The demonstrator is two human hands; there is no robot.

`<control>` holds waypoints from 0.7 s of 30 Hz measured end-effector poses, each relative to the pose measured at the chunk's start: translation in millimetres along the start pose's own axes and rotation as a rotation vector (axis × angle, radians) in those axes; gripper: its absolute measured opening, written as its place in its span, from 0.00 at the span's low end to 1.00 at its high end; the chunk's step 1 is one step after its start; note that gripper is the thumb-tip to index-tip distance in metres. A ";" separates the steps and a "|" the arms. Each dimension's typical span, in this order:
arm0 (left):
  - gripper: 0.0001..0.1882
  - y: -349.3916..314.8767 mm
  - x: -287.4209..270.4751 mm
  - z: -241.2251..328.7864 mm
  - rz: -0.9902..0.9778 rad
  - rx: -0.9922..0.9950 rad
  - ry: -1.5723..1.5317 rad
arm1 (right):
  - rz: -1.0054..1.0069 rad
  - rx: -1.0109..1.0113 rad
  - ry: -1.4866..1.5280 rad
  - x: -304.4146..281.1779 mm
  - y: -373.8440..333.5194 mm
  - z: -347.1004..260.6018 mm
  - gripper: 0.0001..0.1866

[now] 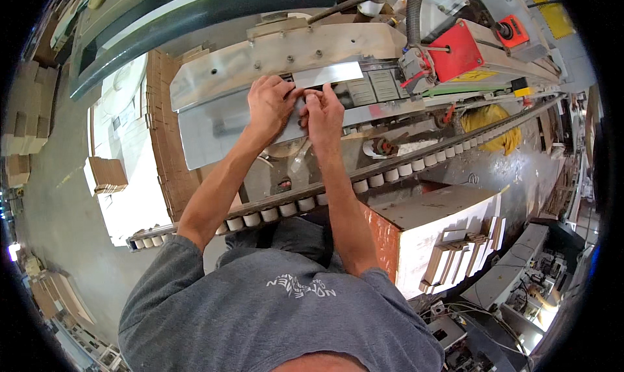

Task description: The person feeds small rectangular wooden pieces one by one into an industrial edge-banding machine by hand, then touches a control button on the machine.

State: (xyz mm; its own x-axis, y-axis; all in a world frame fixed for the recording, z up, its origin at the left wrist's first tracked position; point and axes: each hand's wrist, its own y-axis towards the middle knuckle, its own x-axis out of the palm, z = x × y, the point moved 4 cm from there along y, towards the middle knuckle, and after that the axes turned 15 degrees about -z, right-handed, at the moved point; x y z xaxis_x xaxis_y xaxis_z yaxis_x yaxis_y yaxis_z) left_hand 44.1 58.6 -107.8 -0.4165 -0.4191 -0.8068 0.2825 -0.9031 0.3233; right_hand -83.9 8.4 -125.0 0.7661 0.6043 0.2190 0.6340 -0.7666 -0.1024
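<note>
Both my hands meet over the grey metal bed of a machine. My left hand has its fingers curled and bent inward. My right hand is closed in a pinch, its fingertips close to the left ones. Whatever lies between the fingertips is hidden or too small to name. Just beyond them a narrow white strip lies along the bed beside the long metal guard. Segmented grey pads run on from it to the right.
A red machine housing with a hose stands at the far right. A roller rail crosses between me and the bed. Stacked panels stand at the left and at the near right. A yellow cloth or bag lies beyond the rail.
</note>
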 end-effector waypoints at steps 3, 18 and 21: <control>0.08 10.9 11.3 17.3 -0.028 0.020 0.033 | 0.032 -0.031 -0.064 -19.6 8.1 -0.7 0.09; 0.06 70.5 87.2 84.1 -0.142 0.058 0.052 | 0.095 -0.095 -0.258 -130.7 38.2 -4.7 0.19; 0.07 85.2 101.7 98.5 -0.151 0.107 0.036 | 0.181 -0.165 -0.305 -143.0 31.1 -10.8 0.25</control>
State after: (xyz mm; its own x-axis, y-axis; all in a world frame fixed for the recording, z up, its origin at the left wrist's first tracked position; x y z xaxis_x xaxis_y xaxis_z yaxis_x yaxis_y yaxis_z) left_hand -59.3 -70.1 -113.6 -0.4153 -0.2764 -0.8667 0.1251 -0.9610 0.2465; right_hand -174.9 -104.2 -149.0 0.8759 0.4742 -0.0891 0.4794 -0.8762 0.0494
